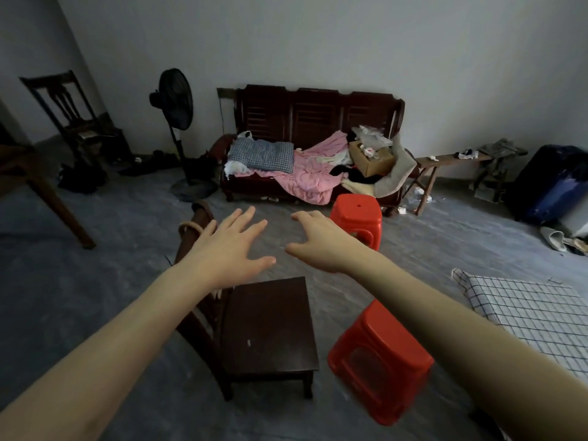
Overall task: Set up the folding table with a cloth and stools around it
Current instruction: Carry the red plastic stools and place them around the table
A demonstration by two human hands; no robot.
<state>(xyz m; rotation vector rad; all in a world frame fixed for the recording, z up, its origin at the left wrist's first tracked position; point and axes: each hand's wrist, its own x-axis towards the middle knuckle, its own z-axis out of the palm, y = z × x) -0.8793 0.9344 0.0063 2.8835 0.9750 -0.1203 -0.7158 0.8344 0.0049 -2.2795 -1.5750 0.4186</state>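
Both my arms stretch forward over the floor. My left hand (227, 249) is open with fingers spread, above the back of a dark wooden chair (270, 326). My right hand (318, 241) is open too, palm down, fingers curled a little, holding nothing. A red plastic stool (380, 361) stands just right of the chair, under my right forearm. A second red stool (356, 218) stands farther off, in front of the sofa, just beyond my right hand. At the right edge lies the table covered with a white checked cloth (528, 313).
A dark wooden sofa (318, 116) piled with bedding and a cardboard box stands against the far wall. A black standing fan (176, 122) is left of it, a wooden bench (445, 163) and a blue suitcase (553, 183) right. Another wooden chair (73, 116) and a table leg (60, 211) are at left.
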